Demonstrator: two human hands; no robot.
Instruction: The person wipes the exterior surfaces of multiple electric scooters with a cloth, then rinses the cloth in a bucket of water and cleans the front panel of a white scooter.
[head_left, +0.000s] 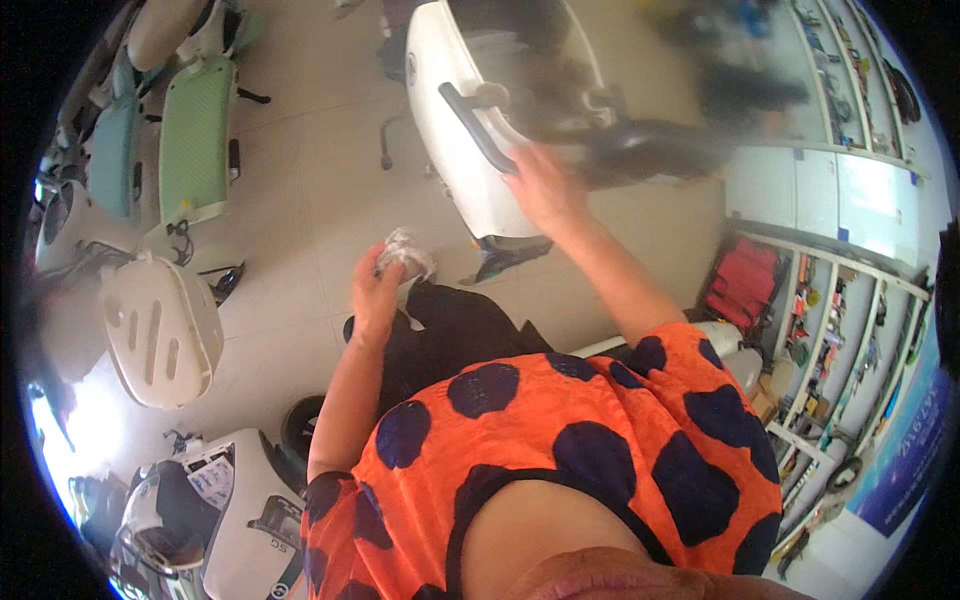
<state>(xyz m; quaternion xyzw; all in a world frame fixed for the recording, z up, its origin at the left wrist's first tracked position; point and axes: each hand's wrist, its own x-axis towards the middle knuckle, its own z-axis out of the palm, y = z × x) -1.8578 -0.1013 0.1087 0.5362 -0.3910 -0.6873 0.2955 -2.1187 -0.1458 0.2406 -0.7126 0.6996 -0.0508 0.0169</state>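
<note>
In front of me stands a white electric scooter body (442, 82) with a dark grab rail (472, 127) on its side. My right hand (544, 187) is curled around the rail's near end, at the scooter's rear; it is slightly blurred. Beyond that hand, a dark scooter seat (645, 150) sticks out to the right, smeared by motion. My left hand (375, 289) holds a crumpled whitish cloth (405, 255) over the floor, apart from the scooter. A dark rear mudguard (510, 255) hangs below the white body.
Scooters with a green seat (196, 139) and a blue seat (114, 157) line the left. A cream slotted plastic scooter part (161, 330) is nearer. Another white scooter (255, 517) stands behind at left. Shelves of parts (825, 322) and a red folded item (742, 281) are at right.
</note>
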